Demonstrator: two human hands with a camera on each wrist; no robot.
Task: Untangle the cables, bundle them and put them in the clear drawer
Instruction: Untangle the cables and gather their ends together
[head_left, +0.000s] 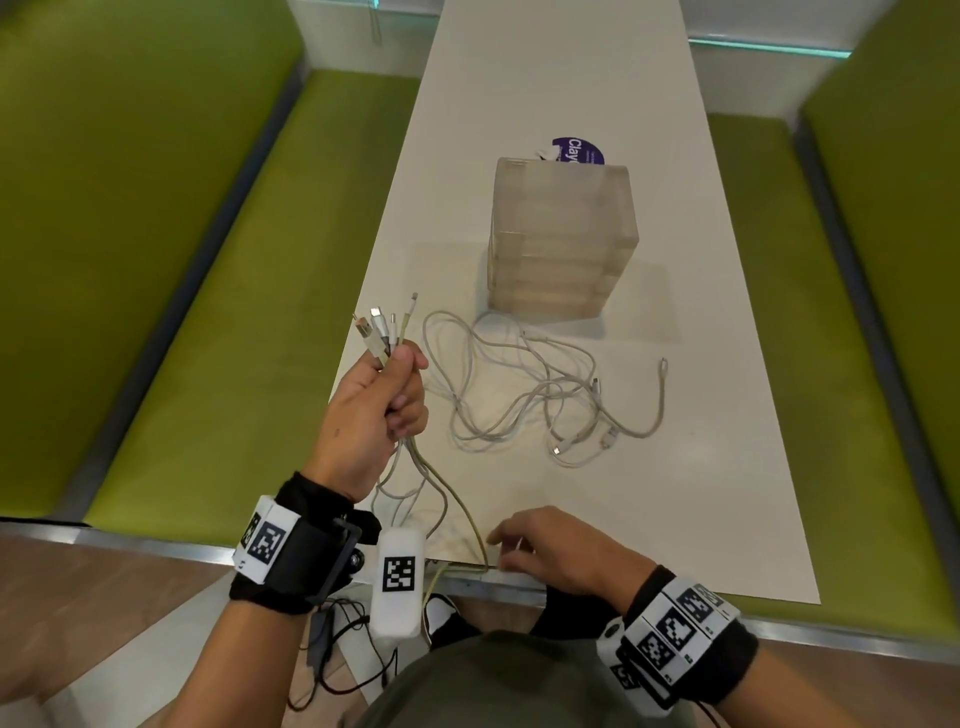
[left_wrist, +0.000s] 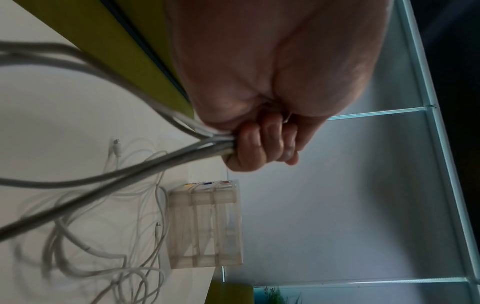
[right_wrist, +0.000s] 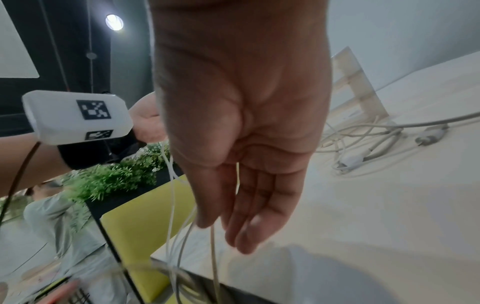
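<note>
Left hand (head_left: 374, 415) fisted round cables (head_left: 387, 338) above the table's (head_left: 701, 493) left edge, plug ends up. Right hand (head_left: 550, 545), fingers loose, combs trailing strands at the near edge. Loose tangle (head_left: 530, 395) before the drawer unit (head_left: 561, 234) (shut, it seems). Risk: overhanging strands snag; pulling tightens knots.

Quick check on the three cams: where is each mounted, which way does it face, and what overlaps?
Head: on the head, looking down at the table; both hands show, left hand gripping the cable bundle.
Left wrist: along the palm to curled fingers, clear drawer unit beyond.
Right wrist: along the right hand, cables hanging past the table edge.
Shared: loose cables, drawer unit.
</note>
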